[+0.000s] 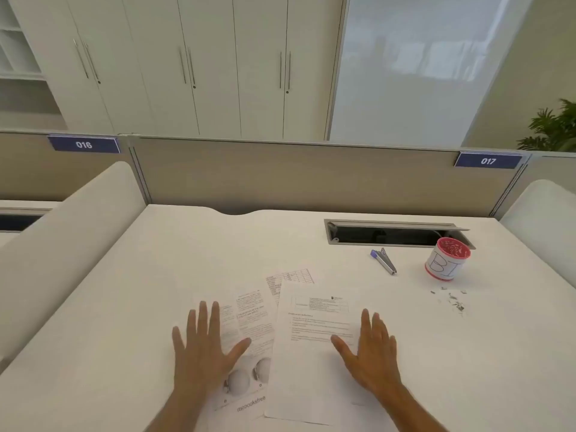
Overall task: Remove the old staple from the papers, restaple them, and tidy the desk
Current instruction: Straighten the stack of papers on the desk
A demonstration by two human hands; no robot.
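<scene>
My left hand [204, 347] and right hand [371, 347] lay flat, fingers spread, gripping nothing, on the loose papers [314, 341] fanned across the near edge of the white desk [124, 307]. Farther right sat the blue-tipped staple remover [384, 261], a red-rimmed cup [447, 258] near the cable hatch [396, 232], and scattered staple scraps [453, 299].
</scene>
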